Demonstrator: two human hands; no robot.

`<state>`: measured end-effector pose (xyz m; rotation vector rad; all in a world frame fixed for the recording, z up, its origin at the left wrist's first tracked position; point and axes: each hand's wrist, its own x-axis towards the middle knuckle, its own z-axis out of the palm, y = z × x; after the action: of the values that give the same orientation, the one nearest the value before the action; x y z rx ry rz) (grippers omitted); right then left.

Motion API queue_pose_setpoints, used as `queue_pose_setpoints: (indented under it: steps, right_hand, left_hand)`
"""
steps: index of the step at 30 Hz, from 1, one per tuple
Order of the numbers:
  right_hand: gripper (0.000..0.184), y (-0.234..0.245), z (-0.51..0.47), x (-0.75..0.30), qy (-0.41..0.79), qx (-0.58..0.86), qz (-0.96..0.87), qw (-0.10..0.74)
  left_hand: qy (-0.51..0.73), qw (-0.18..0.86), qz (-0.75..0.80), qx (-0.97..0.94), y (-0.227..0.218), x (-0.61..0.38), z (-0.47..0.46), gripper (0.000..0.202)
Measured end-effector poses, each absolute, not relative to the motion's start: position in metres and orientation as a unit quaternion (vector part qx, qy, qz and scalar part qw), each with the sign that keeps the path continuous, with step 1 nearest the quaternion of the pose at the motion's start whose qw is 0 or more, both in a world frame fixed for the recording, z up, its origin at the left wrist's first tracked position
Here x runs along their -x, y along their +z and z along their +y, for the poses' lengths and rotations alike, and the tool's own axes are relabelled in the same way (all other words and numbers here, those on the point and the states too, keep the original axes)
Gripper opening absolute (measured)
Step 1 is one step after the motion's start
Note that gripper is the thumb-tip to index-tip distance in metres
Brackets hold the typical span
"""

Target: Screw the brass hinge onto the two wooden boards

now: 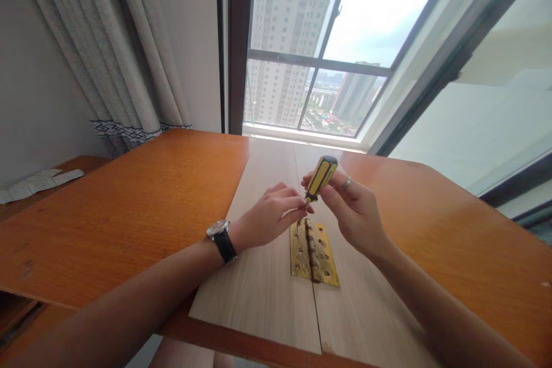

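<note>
A screwdriver (323,177) with a yellow and black handle stands tilted above the upper end of a brass hinge (321,250). My right hand (356,210) is closed round its handle, thumb and fingers on either side. The fingertips of my left hand (276,213) pinch the shaft low down, near the tip. Whether they also hold a screw there is hidden. The hinge lies opened flat, its knuckle along the seam between two pale wooden boards (267,293). Several screw holes show in its leaves.
The boards lie on an orange-brown wooden table (172,195). Behind it is a window (319,60) with dark frames, and a grey curtain (103,40) hangs at the left. A pale strip of cloth or paper (41,185) lies on a lower surface at far left.
</note>
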<state>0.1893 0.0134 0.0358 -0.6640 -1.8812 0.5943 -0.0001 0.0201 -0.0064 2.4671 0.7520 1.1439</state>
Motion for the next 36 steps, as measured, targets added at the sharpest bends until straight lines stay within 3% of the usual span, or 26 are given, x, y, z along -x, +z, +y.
queue_pose_setpoints:
  steps: [20, 36]
  right_hand:
    - [0.006, 0.0309, 0.0174, -0.1885, 0.289, 0.27, -0.765, 0.508]
    - [0.018, 0.0312, 0.0151, -0.1862, 0.26, 0.317, -0.75, 0.52]
  left_hand:
    - [0.435, 0.163, 0.251, -0.849, -0.0033, 0.001, 0.0181, 0.011]
    - [0.442, 0.175, 0.26, -0.841, -0.0068, 0.0013, 0.0189, 0.004]
